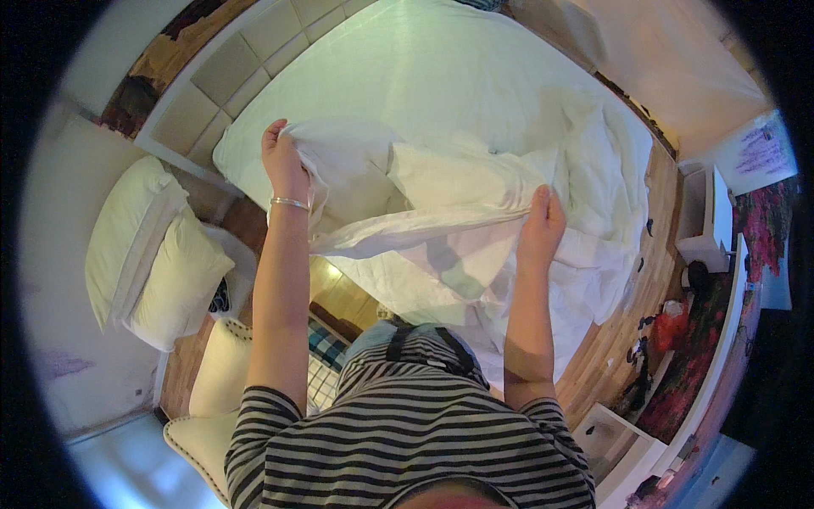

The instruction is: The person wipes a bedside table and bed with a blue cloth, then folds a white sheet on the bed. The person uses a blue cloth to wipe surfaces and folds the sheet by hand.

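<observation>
Right now both my hands are closed on the same white cloth (432, 222), one toward each side, and it hangs between them over the near part of the bed (407, 72). My left hand (286, 161) has its fingers curled in around a bit of the fabric; it is farther from my body than the right. My right hand (543, 224) pinches the edge, thumb uppermost.

Between them the held part runs long from left to right, a gathered band that slopes slightly: its left end sags nearer to me, and its right end climbs away from me to my right hand. From that low left end the cloth turns upward, away from me, to my left hand. Beyond the band the fabric opens into a loose, creased hollow; past my right hand more white fabric lies rumpled on the bed, though I cannot tell where one piece stops and another starts.

A silvery bracelet (290, 203) circles my left wrist. To my left, well apart from the cloth, pale pillows (170, 267) are stacked at a tilt, with a studded cream chair (203, 437) nearer me. Wooden floor (644, 284) shows to the right of the bed.
</observation>
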Motion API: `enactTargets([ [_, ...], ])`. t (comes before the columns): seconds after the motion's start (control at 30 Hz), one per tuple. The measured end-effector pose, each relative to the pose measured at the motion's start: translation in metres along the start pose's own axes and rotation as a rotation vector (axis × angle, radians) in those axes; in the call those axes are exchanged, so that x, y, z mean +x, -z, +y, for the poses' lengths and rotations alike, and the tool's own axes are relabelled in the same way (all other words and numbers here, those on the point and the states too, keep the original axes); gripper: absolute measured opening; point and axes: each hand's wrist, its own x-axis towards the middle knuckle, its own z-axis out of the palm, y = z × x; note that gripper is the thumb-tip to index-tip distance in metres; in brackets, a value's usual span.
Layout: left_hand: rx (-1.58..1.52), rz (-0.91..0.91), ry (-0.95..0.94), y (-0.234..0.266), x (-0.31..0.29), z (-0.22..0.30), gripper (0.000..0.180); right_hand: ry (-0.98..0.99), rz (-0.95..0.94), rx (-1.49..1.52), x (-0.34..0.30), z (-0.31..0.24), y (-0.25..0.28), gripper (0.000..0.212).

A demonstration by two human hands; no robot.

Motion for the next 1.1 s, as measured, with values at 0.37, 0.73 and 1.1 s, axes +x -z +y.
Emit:
enactTargets([
  [0.37,0.476,-1.245,0.227,-0.031,-0.171,-0.026,0.045,-0.05,-0.257,-0.007,-0.063,0.047,-0.047,0.029],
  [0.73,0.323,-0.852,0.746,0.004,-0.188,-0.067,0.017,-0.45,-0.344,0.375,-0.104,0.062,-0.047,0.025],
  [1.1,-0.206,-0.23,0.396,0.002,-0.037,-0.06,0.019,-0.555,0.039,0.871,-0.037,0.072,-0.01,0.038],
])
